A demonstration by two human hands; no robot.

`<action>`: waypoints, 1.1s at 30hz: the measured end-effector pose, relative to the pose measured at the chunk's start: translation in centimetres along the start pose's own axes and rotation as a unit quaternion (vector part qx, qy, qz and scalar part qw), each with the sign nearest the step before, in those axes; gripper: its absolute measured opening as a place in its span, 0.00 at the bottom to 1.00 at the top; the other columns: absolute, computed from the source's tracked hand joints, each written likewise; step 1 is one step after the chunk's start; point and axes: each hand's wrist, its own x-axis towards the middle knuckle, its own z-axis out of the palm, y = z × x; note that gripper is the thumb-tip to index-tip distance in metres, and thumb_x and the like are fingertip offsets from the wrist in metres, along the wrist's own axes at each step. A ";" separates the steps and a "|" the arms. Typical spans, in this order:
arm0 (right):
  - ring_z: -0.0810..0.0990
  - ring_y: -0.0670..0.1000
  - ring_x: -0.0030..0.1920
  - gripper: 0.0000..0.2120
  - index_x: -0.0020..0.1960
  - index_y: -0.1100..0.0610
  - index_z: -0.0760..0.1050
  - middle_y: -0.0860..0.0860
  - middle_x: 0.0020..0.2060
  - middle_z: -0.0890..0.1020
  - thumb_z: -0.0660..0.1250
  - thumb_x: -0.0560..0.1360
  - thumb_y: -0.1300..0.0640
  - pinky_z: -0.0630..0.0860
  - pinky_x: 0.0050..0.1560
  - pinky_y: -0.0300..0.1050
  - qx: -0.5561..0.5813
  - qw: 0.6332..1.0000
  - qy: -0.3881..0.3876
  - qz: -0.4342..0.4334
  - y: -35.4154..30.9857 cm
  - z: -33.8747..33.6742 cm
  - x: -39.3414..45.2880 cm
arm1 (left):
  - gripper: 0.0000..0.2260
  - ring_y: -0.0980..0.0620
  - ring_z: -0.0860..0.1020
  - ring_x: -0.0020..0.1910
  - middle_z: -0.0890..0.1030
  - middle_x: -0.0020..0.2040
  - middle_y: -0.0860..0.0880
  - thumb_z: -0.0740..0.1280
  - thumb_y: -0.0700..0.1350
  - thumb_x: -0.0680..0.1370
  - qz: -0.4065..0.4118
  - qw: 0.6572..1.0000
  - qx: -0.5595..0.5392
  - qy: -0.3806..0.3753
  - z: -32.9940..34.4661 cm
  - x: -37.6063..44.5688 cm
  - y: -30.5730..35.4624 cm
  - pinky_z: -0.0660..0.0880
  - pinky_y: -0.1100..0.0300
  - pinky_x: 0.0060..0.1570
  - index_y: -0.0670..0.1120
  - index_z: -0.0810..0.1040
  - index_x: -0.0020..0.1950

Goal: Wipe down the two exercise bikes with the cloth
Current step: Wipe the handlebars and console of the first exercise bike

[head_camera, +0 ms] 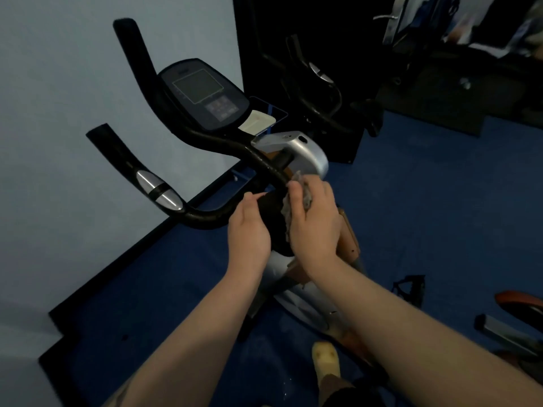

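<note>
Right hand (316, 221) grips grey cloth (289, 207), pressed on black handlebar stem (273, 218) of exercise bike (299, 154). Left hand (248, 230) fingers curled round stem's left side. Console (202, 94) above stem. Second bike (317, 83) behind, by dark panel. Blue floor (426, 201).

Blue floor (440, 201), pale wall (58, 98) — a yellow shoe (325, 358) below.

Dim room. Pale blue wall (53, 83) met blue carpet (426, 207) along a black skirting (132, 254); dark panel (293, 39) stood behind.
</note>
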 end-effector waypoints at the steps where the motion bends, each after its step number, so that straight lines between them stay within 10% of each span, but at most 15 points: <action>1: 0.75 0.48 0.43 0.16 0.52 0.53 0.76 0.49 0.44 0.76 0.55 0.80 0.43 0.69 0.38 0.43 -0.060 0.994 -0.023 -0.086 0.2 -0.3 0.7 | 0.19 0.55 0.80 0.52 0.83 0.52 0.50 0.50 0.53 0.85 0.002 1.000 0.001 0.004 0.0 0.0 -0.1 0.76 0.58 0.55 0.50 0.80 0.57; 5: 0.78 0.52 0.43 0.18 0.55 0.52 0.77 0.51 0.46 0.77 0.54 0.79 0.42 0.66 0.36 0.42 -0.163 0.911 -0.237 -0.297 0.8 -1.8 5.5 | 0.18 0.56 0.79 0.51 0.81 0.51 0.51 0.50 0.52 0.85 0.006 0.999 -0.001 0.036 0.4 0.1 -0.2 0.76 0.59 0.51 0.49 0.78 0.59; 11: 0.77 0.41 0.46 0.06 0.52 0.52 0.73 0.46 0.44 0.78 0.59 0.82 0.52 0.72 0.48 0.34 0.158 0.982 -0.102 -0.019 1.5 -0.8 0.6 | 0.15 0.58 0.77 0.44 0.78 0.47 0.50 0.51 0.50 0.84 0.032 0.995 0.024 0.088 0.5 0.0 -0.6 0.74 0.62 0.41 0.48 0.76 0.54; 18: 0.74 0.44 0.41 0.11 0.54 0.50 0.71 0.44 0.45 0.76 0.55 0.82 0.45 0.69 0.37 0.45 -0.080 0.941 -0.283 -0.168 0.8 -2.8 4.8 | 0.14 0.65 0.75 0.36 0.78 0.41 0.51 0.53 0.49 0.84 0.083 0.984 0.095 0.122 0.9 0.2 -0.9 0.71 0.70 0.35 0.46 0.76 0.49; 25: 0.78 0.37 0.37 0.09 0.49 0.50 0.71 0.44 0.40 0.79 0.55 0.82 0.48 0.72 0.35 0.29 0.251 0.941 -0.199 0.110 1.8 -4.1 6.1 | 0.08 0.61 0.78 0.41 0.81 0.42 0.55 0.61 0.46 0.82 0.136 0.967 0.167 0.140 0.8 -0.7 1.0 0.73 0.70 0.38 0.52 0.80 0.50; 33: 0.73 0.46 0.58 0.10 0.61 0.42 0.68 0.45 0.56 0.73 0.59 0.80 0.52 0.72 0.59 0.47 0.181 0.914 -0.329 -0.152 2.7 -0.1 9.8 | 0.11 0.56 0.78 0.43 0.81 0.44 0.53 0.59 0.52 0.82 0.077 0.937 0.331 0.079 1.6 1.4 1.9 0.74 0.59 0.46 0.51 0.80 0.51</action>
